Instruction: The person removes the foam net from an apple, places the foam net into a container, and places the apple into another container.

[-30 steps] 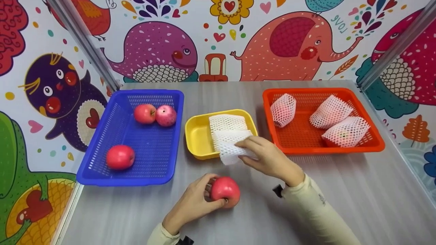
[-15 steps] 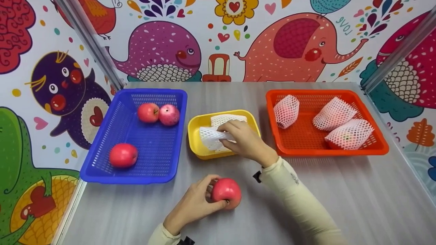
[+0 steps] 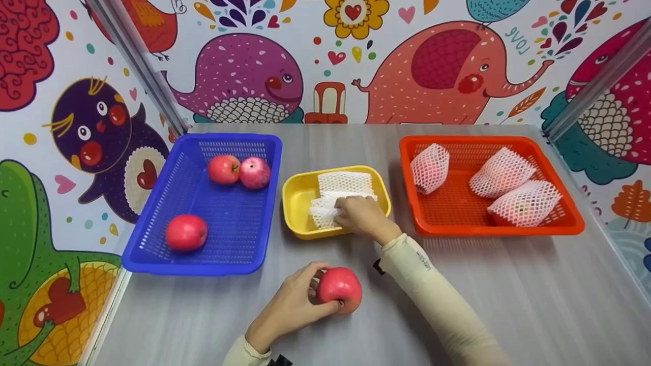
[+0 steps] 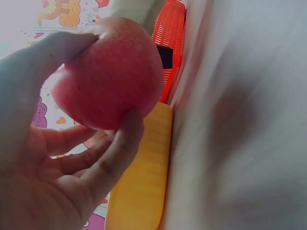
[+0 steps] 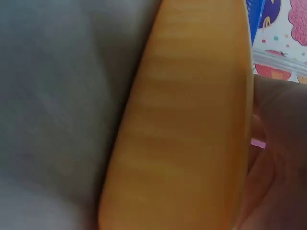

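My left hand (image 3: 297, 300) grips a red apple (image 3: 339, 291) low over the table's near middle. In the left wrist view the apple (image 4: 112, 74) sits between thumb and fingers, its stem hollow by the thumb tip. White foam fruit nets (image 3: 346, 184) lie in the yellow tray (image 3: 297, 231). Curled fingers of my right hand (image 3: 363, 216) reach over the tray's near right rim and pinch a foam net (image 3: 323, 212); the fingertips are partly hidden. From the right wrist, the tray's outer wall (image 5: 177, 124) covers most of the fingers.
At the left, a blue basket (image 3: 196, 268) holds three bare apples, one of them an apple (image 3: 186, 232) near its front. An orange-red basket (image 3: 501, 230) at the right contains three net-wrapped apples (image 3: 526, 203). Printed panels (image 3: 325, 61) with metal posts border the table.
My right hand has moved left and down into the yellow tray, bringing the foam net from over its near right rim to inside. The left hand keeps the apple almost still.
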Available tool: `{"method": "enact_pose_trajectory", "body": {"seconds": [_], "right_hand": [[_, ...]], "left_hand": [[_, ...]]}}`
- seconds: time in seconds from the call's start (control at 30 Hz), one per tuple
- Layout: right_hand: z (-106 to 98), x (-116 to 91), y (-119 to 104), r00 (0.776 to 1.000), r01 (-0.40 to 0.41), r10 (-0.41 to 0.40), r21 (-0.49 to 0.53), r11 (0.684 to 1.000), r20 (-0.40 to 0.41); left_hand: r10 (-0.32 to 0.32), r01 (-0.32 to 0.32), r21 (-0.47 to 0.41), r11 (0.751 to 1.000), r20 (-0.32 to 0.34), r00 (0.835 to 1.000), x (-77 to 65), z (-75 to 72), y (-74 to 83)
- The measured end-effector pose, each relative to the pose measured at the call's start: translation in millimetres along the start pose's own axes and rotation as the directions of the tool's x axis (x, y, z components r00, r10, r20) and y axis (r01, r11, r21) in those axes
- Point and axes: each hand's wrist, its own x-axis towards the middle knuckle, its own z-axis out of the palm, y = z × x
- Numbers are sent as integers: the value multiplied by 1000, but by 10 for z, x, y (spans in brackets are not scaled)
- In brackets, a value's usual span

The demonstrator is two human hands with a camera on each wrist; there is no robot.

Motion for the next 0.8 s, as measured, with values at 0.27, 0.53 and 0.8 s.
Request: {"method": "enact_pose_trajectory", "body": {"seconds": [0.27,0.53,0.8], "right_hand": [[-79,-68,-41,999,0,-1,36,999,32],[-296,-300,-50,980,102,-104,-20,995,-170],[-514,-628,-78,935,165,-185,-92,982,-302]], "left_hand": [[5,-5,-18,1000,14,1000,34,24,8],[19,-19,-16,1000,6,1000,41,33,-2],[25,-25,-18,1000,9,1000,55,33,1]]}}
